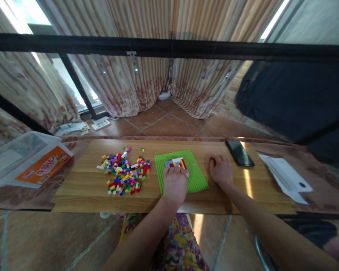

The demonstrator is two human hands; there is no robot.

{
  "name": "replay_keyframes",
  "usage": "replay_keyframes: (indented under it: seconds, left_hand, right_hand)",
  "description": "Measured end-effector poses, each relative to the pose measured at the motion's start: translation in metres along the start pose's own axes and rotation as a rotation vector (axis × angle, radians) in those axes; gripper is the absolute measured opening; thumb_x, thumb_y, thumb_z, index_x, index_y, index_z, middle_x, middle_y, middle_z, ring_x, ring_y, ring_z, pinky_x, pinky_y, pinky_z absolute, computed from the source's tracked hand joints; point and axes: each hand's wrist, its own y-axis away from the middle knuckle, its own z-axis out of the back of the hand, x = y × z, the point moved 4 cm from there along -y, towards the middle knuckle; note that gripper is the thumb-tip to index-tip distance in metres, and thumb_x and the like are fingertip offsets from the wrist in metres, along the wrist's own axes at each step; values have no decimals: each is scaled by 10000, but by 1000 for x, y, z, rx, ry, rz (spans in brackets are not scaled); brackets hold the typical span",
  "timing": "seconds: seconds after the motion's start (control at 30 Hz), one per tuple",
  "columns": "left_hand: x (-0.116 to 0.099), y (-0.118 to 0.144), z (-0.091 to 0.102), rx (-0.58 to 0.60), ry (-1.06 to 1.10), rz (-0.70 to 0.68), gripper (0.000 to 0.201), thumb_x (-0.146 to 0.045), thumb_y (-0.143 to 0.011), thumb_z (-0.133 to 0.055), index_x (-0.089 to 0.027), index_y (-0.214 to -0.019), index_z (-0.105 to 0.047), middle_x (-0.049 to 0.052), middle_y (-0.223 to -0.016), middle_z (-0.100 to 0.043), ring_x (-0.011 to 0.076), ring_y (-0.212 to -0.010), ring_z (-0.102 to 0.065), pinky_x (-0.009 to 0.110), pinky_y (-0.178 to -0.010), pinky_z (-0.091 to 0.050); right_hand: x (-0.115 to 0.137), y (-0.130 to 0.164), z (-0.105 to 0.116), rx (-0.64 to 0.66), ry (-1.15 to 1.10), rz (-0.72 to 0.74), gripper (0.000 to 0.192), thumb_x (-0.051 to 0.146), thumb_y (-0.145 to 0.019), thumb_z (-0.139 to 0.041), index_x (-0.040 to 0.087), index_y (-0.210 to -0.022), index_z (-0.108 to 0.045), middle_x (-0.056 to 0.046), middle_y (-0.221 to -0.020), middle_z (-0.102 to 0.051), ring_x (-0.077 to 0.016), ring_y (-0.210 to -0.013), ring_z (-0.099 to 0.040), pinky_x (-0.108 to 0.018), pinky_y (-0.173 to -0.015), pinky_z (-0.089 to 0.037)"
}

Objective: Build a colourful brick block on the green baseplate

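Observation:
A green baseplate (196,177) lies on the wooden table (81,188), with a small patch of coloured bricks (176,162) built on its far side. My left hand (174,184) rests palm down on the baseplate, fingertips touching the built bricks; whether it pinches a brick is hidden. My right hand (221,170) lies on the table just right of the baseplate, fingers curled, holding nothing visible. A loose pile of small multicoloured bricks (124,174) spreads left of the baseplate.
A black phone (239,152) lies at the table's far right. White paper sheets (285,177) sit further right. A clear plastic box with an orange label (28,160) stands at the left. Curtains and a black bar are behind.

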Motion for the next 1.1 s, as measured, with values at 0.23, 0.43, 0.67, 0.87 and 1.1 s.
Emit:
replay_keyframes:
  seconds: [0.23,0.43,0.67,0.87,1.1]
  left_hand:
    - [9,-2,2,9,29,31,103,-181,-879,-534,-181,-874,-637,81,-909,-651,235,-929,-573,391,-844,-376]
    - [14,-2,1,22,59,49,49,-225,-847,-618,-204,-891,-624,54,-909,-638,221,-932,-573,358,-822,-402]
    - [19,-1,-3,16,136,129,65,-234,-856,-612,-221,-920,-603,32,-942,-637,189,-843,-591,312,-758,-429]
    - [24,-3,-4,39,163,163,112,-248,-839,-634,-222,-931,-574,21,-970,-657,184,-833,-615,296,-743,-438]
    - [25,-4,-4,85,115,168,178,-230,-838,-623,-224,-999,-547,39,-986,-667,206,-872,-636,307,-755,-449]
  right_hand:
    - [0,-1,-1,4,-8,-19,299,239,-882,-397,157,-1001,-658,-129,-984,-620,-250,-913,-489,-379,-812,-361]
    - [-2,-1,-2,0,-9,-18,299,243,-878,-398,159,-987,-663,-128,-981,-618,-251,-922,-484,-381,-820,-361]
    - [-1,-1,-1,8,-11,-30,293,246,-889,-402,158,-999,-660,-127,-997,-620,-253,-941,-490,-378,-831,-362]
    - [-1,-1,-2,12,-8,-35,306,247,-897,-387,158,-1000,-660,-127,-999,-621,-252,-941,-488,-376,-829,-360]
    - [0,0,-1,10,11,-25,300,239,-896,-393,148,-998,-660,-131,-998,-623,-250,-934,-490,-374,-822,-359]
